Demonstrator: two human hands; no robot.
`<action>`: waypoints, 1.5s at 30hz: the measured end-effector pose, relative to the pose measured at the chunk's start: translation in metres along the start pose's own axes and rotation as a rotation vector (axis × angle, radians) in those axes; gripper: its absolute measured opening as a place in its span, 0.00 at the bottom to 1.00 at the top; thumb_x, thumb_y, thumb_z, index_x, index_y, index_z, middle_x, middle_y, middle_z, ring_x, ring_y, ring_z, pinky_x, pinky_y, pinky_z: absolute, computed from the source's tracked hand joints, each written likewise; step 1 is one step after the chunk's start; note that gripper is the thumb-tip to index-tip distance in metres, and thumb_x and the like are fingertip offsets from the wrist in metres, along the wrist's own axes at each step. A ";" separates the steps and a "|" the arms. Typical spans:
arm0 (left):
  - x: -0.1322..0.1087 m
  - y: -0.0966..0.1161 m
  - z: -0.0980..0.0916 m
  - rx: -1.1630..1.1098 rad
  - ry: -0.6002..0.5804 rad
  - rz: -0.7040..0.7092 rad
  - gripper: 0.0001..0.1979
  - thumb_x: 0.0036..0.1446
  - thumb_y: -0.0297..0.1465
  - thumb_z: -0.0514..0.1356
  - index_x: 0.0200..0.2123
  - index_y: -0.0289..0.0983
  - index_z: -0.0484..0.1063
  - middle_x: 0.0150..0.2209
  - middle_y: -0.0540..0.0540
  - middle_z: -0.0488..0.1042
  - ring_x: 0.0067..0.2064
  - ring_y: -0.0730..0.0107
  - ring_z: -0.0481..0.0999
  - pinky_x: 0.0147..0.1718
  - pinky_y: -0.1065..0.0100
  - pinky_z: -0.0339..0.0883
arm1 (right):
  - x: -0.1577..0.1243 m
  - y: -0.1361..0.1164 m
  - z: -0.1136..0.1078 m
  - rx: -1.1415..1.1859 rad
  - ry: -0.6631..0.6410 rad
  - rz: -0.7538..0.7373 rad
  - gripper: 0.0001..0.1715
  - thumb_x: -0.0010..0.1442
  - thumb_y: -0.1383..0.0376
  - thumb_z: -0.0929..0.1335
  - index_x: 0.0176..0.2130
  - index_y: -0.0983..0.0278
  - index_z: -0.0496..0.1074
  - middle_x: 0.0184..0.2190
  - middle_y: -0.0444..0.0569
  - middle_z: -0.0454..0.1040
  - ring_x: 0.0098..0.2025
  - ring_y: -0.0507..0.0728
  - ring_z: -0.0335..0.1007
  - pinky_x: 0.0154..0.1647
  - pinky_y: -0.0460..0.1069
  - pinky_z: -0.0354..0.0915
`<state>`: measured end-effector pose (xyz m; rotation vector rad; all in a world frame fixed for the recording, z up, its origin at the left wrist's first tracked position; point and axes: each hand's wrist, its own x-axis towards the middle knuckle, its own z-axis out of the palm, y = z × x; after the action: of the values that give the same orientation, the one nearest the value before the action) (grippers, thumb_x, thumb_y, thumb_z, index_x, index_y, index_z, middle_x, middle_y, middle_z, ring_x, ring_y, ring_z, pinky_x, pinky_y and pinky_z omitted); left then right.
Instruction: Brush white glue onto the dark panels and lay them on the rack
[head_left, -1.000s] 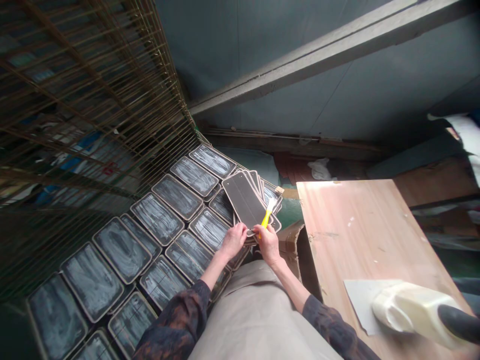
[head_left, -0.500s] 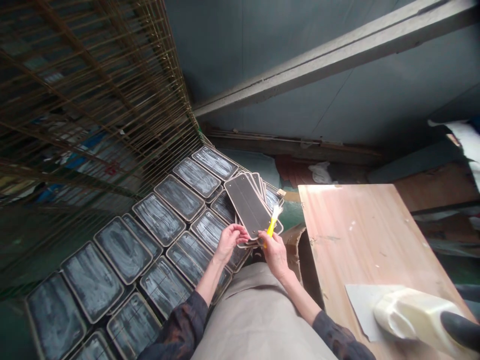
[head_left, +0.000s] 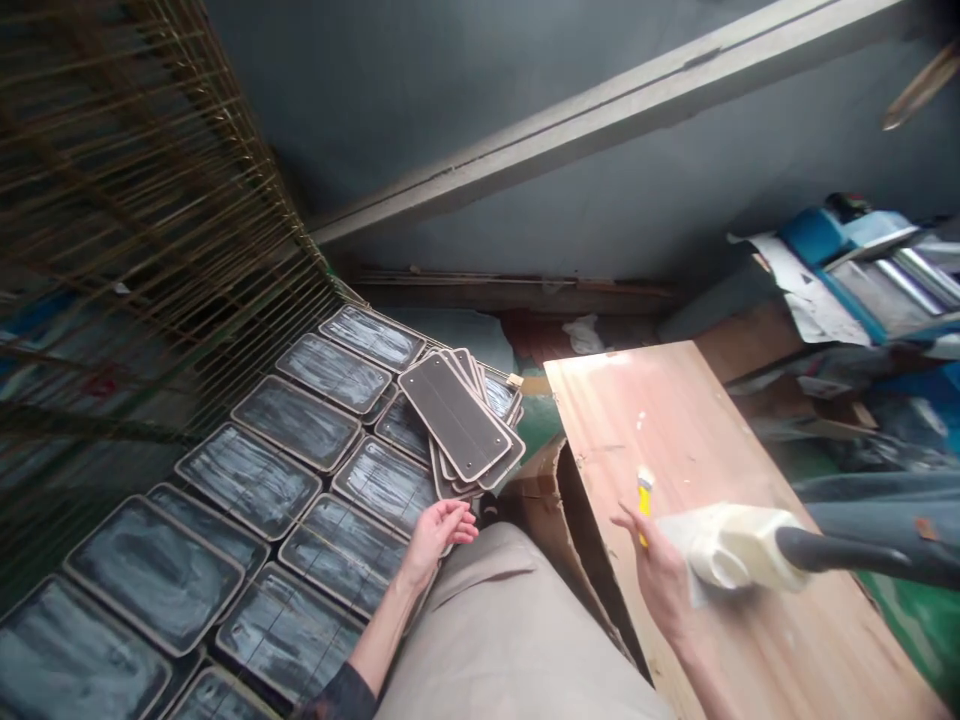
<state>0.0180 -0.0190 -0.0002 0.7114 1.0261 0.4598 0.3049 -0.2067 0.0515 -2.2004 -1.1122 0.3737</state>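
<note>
My right hand point(head_left: 656, 570) grips a yellow-handled brush point(head_left: 643, 497) over the wooden table point(head_left: 675, 430), right beside a cream plastic jug point(head_left: 731, 545) lying on a sheet of paper. My left hand point(head_left: 439, 528) hovers with loosely curled fingers and nothing in it, just below a fanned stack of dark flat boards point(head_left: 457, 418). The stack rests on a field of dark rectangular panels smeared with white point(head_left: 300, 425).
A wire mesh rack point(head_left: 135, 230) rises at the left. A torn cardboard box point(head_left: 551, 490) stands between the panels and the table. Blue machinery and papers point(head_left: 847, 270) crowd the far right. A grey wall with a slanted beam point(head_left: 570, 110) is behind.
My right hand carried the brush away from the board stack, rightward onto the table beside the jug. My left hand let go of the boards and dropped back. The view swung right.
</note>
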 end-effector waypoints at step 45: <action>-0.008 -0.066 -0.011 1.332 -0.069 0.126 0.18 0.57 0.42 0.52 0.19 0.39 0.64 0.17 0.50 0.67 0.23 0.68 0.69 0.25 0.72 0.52 | -0.074 0.152 -0.085 -0.251 0.197 0.429 0.27 0.58 0.45 0.58 0.44 0.59 0.73 0.31 0.48 0.78 0.31 0.58 0.74 0.28 0.48 0.64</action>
<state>0.0056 -0.0662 -0.0468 1.9559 1.1566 -0.2295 0.3975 -0.3678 0.0143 -2.6345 -0.6020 0.1963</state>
